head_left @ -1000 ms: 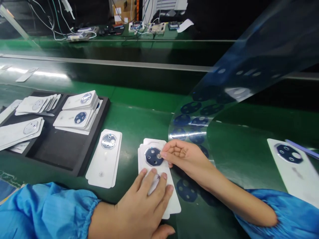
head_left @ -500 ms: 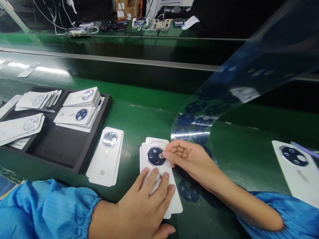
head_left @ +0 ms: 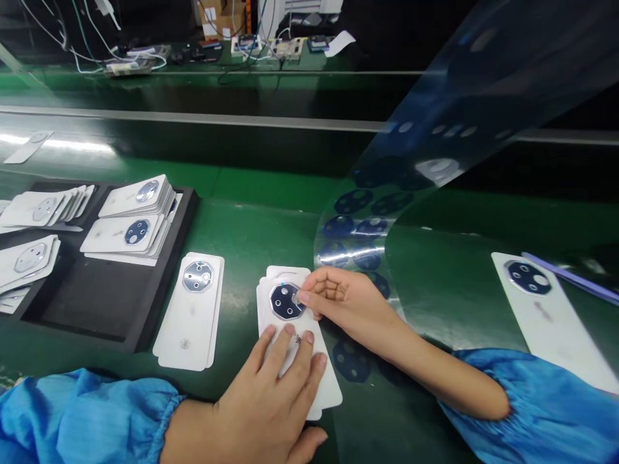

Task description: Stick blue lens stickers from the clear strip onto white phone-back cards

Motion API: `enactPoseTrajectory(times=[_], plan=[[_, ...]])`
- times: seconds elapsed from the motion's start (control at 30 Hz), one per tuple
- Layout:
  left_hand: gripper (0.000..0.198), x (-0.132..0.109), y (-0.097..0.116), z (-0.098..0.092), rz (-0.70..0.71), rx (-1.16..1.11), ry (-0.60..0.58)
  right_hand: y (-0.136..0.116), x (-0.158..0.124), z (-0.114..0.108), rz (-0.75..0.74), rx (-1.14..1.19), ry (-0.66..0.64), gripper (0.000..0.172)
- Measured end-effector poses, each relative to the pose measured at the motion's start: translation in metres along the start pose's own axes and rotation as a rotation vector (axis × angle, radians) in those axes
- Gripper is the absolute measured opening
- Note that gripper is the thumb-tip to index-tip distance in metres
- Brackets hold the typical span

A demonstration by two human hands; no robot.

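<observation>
A small stack of white phone back covers [head_left: 329, 390] lies on the green table in front of me. The top one carries a dark blue, eight-sided camera panel [head_left: 284, 303] with round holes. My left hand [head_left: 271, 393] rests on that cover below the panel, fingers spread flat. At the panel's right edge my right hand [head_left: 351, 303] is closed in a pinch, thumb and forefinger together. What lies between those fingertips is too small to make out. Left of the stack lies another pair of white covers [head_left: 191, 322], the top one with a shiny panel.
A black tray [head_left: 167, 283] at the left holds several stacks of covers. Behind my right hand, a clear strip of film with round blue stickers [head_left: 355, 229] curves up to the right. Another cover [head_left: 551, 328] and a purple strip [head_left: 570, 277] lie at the right.
The whole view has turned a little to the right, so things sit further left in the picture. Both hands keep nearly the same place on the cover.
</observation>
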State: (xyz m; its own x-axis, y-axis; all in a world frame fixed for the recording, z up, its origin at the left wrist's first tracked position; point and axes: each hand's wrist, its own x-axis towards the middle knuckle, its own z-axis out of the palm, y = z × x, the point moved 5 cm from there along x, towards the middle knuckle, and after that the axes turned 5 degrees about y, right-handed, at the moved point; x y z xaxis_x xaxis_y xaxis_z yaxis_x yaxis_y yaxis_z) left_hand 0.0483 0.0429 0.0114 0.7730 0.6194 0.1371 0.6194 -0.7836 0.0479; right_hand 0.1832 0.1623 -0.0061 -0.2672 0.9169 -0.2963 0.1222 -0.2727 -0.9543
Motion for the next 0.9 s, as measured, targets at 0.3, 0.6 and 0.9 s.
enactPoseTrajectory(times=[0.3, 0.6, 0.9], plan=[[0.068, -0.001, 0.001, 0.002, 0.012, 0.004, 0.010, 0.004, -0.002, 0.004, -0.167, -0.171, 0.197, 0.014], [0.068, -0.008, 0.002, 0.004, 0.006, 0.020, 0.037, -0.019, -0.023, 0.014, -0.772, -1.185, 0.365, 0.027], [0.069, -0.011, 0.005, 0.010, -0.006, -0.020, 0.063, -0.015, 0.013, 0.018, -0.585, -0.983, 0.187, 0.021]])
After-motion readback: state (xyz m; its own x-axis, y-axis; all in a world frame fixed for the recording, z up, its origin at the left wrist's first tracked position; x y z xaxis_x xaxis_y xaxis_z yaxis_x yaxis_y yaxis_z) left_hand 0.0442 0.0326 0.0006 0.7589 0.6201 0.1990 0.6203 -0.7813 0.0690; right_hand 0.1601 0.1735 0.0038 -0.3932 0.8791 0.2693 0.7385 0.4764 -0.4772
